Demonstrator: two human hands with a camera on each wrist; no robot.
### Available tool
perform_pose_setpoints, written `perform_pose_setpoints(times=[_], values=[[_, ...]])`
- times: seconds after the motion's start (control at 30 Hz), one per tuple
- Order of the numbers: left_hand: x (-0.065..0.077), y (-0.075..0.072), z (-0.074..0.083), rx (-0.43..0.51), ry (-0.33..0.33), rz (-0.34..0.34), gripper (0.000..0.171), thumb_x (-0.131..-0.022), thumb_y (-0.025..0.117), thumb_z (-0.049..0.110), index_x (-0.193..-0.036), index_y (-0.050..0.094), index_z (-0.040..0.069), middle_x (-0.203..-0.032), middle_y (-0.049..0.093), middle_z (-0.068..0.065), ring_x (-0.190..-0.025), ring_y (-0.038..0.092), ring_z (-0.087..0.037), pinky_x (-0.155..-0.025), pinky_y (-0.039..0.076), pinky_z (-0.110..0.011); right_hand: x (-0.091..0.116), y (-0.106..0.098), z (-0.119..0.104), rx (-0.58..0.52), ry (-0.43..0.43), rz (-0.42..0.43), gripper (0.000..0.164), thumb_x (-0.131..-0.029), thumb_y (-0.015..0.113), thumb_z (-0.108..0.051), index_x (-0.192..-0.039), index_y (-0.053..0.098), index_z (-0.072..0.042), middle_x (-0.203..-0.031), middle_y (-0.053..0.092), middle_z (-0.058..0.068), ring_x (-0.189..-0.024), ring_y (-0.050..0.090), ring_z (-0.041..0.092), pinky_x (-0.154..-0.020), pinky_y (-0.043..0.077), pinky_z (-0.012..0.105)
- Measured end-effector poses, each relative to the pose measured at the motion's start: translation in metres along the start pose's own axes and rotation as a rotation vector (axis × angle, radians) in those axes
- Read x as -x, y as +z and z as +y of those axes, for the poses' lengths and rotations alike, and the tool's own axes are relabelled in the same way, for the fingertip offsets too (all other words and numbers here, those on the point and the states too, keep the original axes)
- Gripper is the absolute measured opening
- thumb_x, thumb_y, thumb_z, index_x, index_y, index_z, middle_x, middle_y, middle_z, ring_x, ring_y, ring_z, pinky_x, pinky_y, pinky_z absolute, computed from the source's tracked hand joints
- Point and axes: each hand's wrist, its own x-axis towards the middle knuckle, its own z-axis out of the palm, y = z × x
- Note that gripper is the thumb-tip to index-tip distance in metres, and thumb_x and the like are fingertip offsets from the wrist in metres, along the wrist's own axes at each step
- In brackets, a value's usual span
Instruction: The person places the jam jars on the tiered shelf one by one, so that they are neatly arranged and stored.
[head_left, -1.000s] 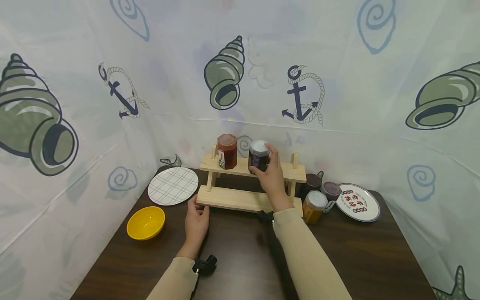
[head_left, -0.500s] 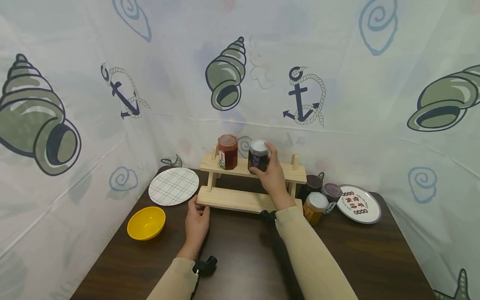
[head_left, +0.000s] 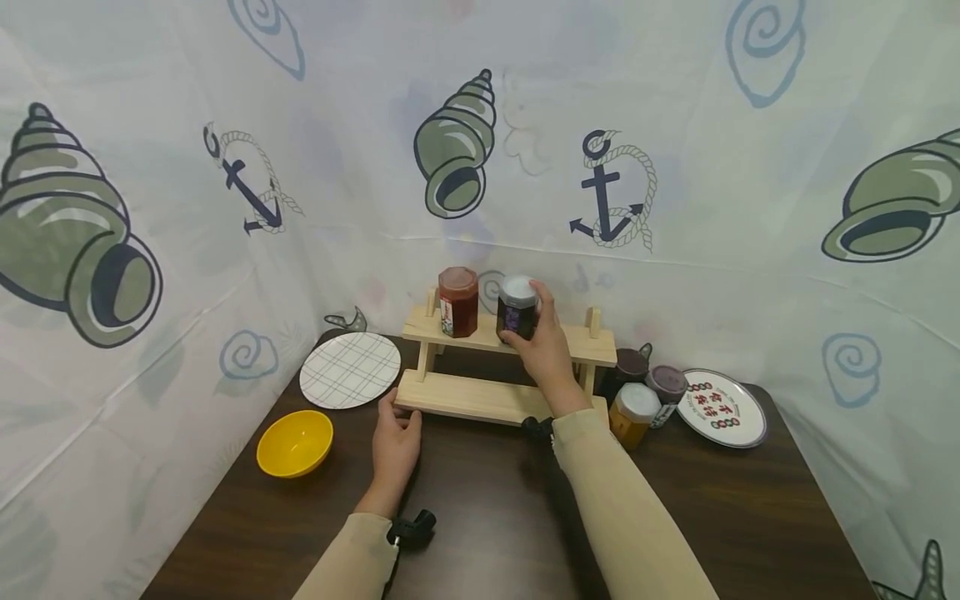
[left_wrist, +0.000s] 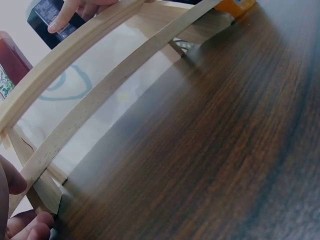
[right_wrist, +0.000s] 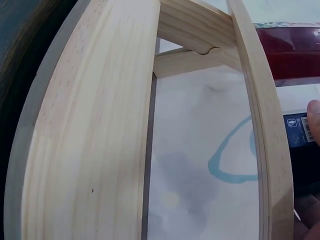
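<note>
A two-tier wooden shelf rack stands at the back of the table. On its upper tier, my right hand holds a dark jar with a white lid, thumb in front and fingers round the right side. A jar of red contents stands left of it on the same tier. At the rack's lower left corner, my left hand grips the end of the lower board. The left wrist view shows its thumb against the board's front and its fingertips curled below.
Right of the rack stand a yellow jar with a white lid, a purple-lidded jar and a dark jar, beside a printed white plate. At left are a checked plate and a yellow bowl.
The view shifts very slightly. Both hands keep their hold, and the dark jar stays at the same spot on the upper tier.
</note>
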Motion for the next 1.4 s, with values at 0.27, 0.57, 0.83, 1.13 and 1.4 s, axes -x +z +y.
perform_pose_setpoints(times=[0.27,0.57,0.83,1.13,1.4], values=[[0.001,0.000,0.001,0.017,0.030,0.012,0.064,-0.106,0.066,0.019,-0.164,0.041,0.009,-0.130,0.066,-0.021,-0.101,0.068,-0.035,-0.080,0.050,-0.039,-0.001,-0.005,0.003,-0.046,0.023,-0.043,0.108,-0.094,0.088,-0.025,-0.166,0.012,-0.050,-0.152,0.053,0.021,-0.139,0.061,0.042,-0.114,0.050,0.063],[0.001,-0.003,0.001,0.014,0.046,0.016,0.064,-0.106,0.066,0.017,-0.164,0.040,0.006,-0.132,0.065,-0.022,-0.104,0.068,-0.036,-0.083,0.050,-0.042,-0.001,-0.002,0.001,-0.044,0.011,-0.039,0.110,-0.094,0.088,-0.026,-0.168,0.011,-0.050,-0.157,0.049,0.019,-0.141,0.060,0.042,-0.115,0.049,0.064],[0.001,-0.004,0.003,0.019,0.039,0.025,0.065,-0.105,0.068,0.019,-0.163,0.042,0.007,-0.129,0.066,-0.022,-0.099,0.069,-0.035,-0.080,0.050,-0.041,0.000,0.001,0.005,-0.017,-0.027,-0.020,0.109,-0.094,0.088,-0.027,-0.169,0.010,-0.047,-0.163,0.043,0.021,-0.146,0.056,0.044,-0.115,0.049,0.065],[0.003,-0.005,0.001,0.018,0.030,0.031,0.064,-0.105,0.067,0.018,-0.163,0.043,0.008,-0.126,0.065,-0.022,-0.099,0.069,-0.035,-0.079,0.050,-0.039,0.003,0.005,0.003,-0.013,-0.041,-0.006,0.110,-0.095,0.087,-0.025,-0.170,0.010,-0.044,-0.161,0.040,0.023,-0.145,0.053,0.044,-0.116,0.050,0.061],[0.002,-0.004,-0.001,0.017,0.028,0.021,0.064,-0.105,0.067,0.018,-0.163,0.042,0.008,-0.127,0.065,-0.021,-0.097,0.068,-0.032,-0.077,0.050,-0.038,0.015,0.006,-0.001,0.085,0.017,0.035,0.117,-0.098,0.084,-0.027,-0.173,-0.003,-0.047,-0.157,0.044,0.026,-0.135,0.061,0.047,-0.108,0.054,0.063]])
